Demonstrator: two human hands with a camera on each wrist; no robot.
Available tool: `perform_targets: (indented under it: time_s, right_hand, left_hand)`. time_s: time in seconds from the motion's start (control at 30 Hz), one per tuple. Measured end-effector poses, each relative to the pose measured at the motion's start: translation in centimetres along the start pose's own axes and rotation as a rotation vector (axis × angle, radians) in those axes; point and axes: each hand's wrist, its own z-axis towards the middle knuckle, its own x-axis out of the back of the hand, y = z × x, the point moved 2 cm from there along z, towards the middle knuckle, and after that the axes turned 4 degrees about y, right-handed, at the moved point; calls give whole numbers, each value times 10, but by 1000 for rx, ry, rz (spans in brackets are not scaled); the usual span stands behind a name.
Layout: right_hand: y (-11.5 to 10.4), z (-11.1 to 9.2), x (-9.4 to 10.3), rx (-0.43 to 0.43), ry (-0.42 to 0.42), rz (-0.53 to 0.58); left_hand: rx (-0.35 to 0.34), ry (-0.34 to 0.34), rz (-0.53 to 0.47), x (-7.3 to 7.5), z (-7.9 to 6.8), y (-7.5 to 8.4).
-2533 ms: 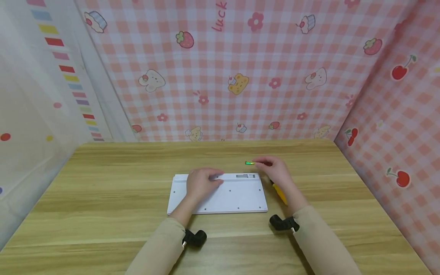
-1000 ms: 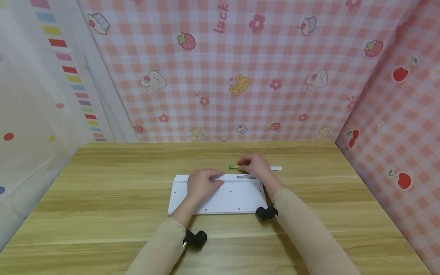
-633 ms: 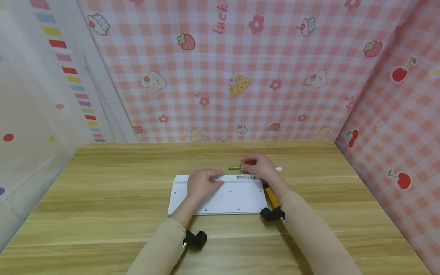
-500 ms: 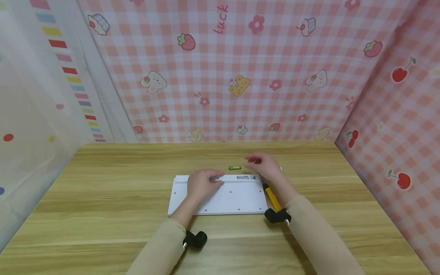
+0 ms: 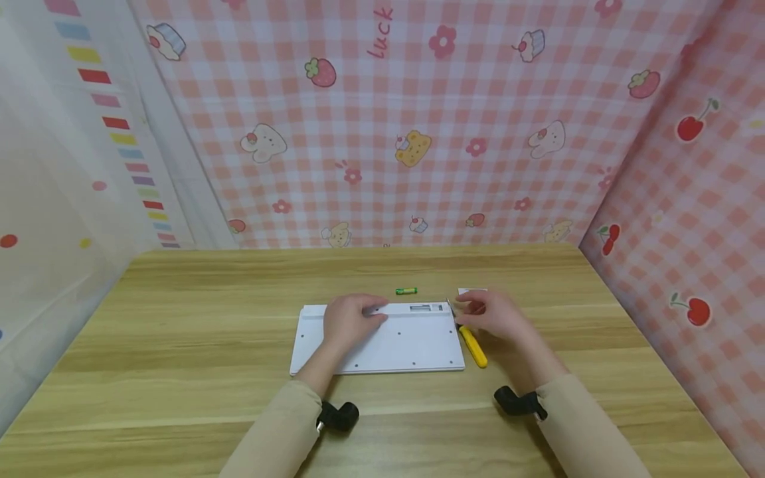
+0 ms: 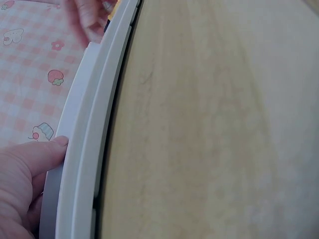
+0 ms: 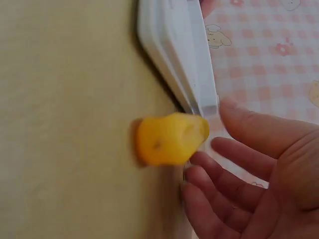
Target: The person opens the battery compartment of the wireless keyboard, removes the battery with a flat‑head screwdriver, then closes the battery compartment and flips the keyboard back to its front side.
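A white keyboard (image 5: 412,342) lies face down, its small battery slot (image 5: 420,308) uncovered near the far right corner. My left hand (image 5: 349,325) holds the keyboard's raised far edge; the left wrist view has the thumb (image 6: 52,152) on that ridge and the fingers partly hidden behind it. Just off the keyboard's right end, my right hand (image 5: 493,313) hovers with thumb and fingers apart, holding nothing. Close beside those fingers is a screwdriver with a yellow handle (image 5: 474,346), seen end-on in the right wrist view. Beyond the keyboard lies a green battery (image 5: 406,291).
A flat white strip (image 5: 472,290) lies behind my right hand, partly covered by it. All this sits on a wood-grain table (image 5: 197,318). A pink checked cloth (image 5: 382,159) hangs at the table's far edge, with more cloth at both sides.
My right hand has set the green battery down behind the keyboard and let go of it. It then moved right and nearer, to the screwdriver. The left hand stays put.
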Motion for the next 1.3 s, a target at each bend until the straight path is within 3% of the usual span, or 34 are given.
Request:
perform_targets:
  time_s: [0.13, 0.27, 0.5, 0.8, 0.97, 1.3]
  right_hand:
    - [6, -12, -1, -18, -48, 37]
    - [8, -21, -2, 12, -42, 49]
    - [8, -30, -5, -27, -47, 74]
    - [12, -39, -3, 46, 3, 122]
    - [29, -44, 10, 17, 55, 196]
    - [79, -60, 59, -80, 252, 136]
  left_hand:
    - [5, -3, -7, 0, 0, 1]
    - [4, -4, -1, 0, 0, 1]
    - [0, 6, 8, -1, 0, 0]
    - [-1, 9, 6, -1, 0, 0]
    - [1, 0, 4, -1, 0, 0]
    - [15, -6, 21, -1, 1, -1]
